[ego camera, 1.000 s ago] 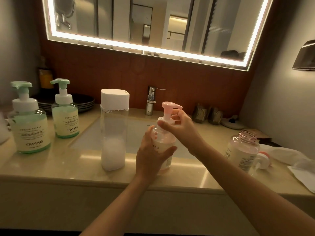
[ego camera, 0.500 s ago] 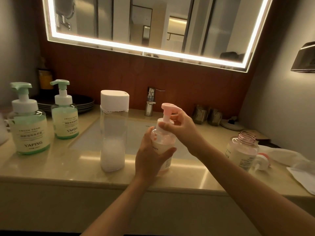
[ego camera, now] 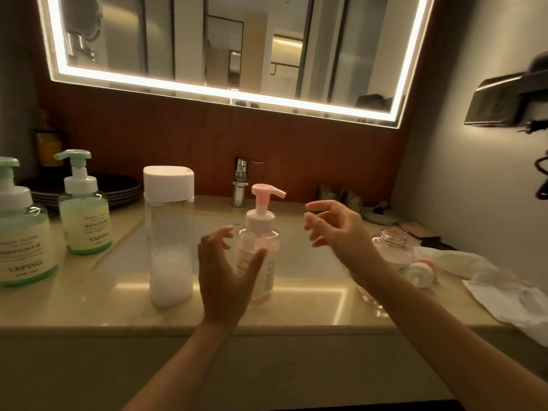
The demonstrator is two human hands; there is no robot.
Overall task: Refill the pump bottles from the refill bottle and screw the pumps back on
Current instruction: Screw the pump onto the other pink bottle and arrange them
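a: what is in the pink pump bottle [ego camera: 258,264] in front of you?

b: it stands upright on the counter [ego camera: 89,307], at the front edge of the sink [ego camera: 311,262]. it is clear round plastic with a pale pinkish tint inside. i cannot tell how high the fill comes. the pink pump [ego camera: 264,193] sits on its neck over a white collar, spout pointing right.

a: and your hands?

b: your left hand [ego camera: 224,274] is spread beside the bottle's left side, fingers loosely curved, holding nothing. the thumb lies across the front of the label, and i cannot tell if it touches. your right hand [ego camera: 335,229] hangs right of the pump, apart from it, fingers relaxed and empty.

a: the refill bottle [ego camera: 170,238]?

b: it is tall, with clear squarish walls and a flat white cap on. white liquid sits in its lower part. it stands just left of your left hand.

a: the others?

b: on the left, the near green bottle [ego camera: 20,247] and the far green bottle [ego camera: 86,223] both wear mint pumps and are pale green inside. behind your right forearm is an open bottle [ego camera: 393,247] with a bare threaded neck and pinkish contents. its loose pump [ego camera: 421,272] lies beside it, next to crumpled plastic wrap [ego camera: 504,280].
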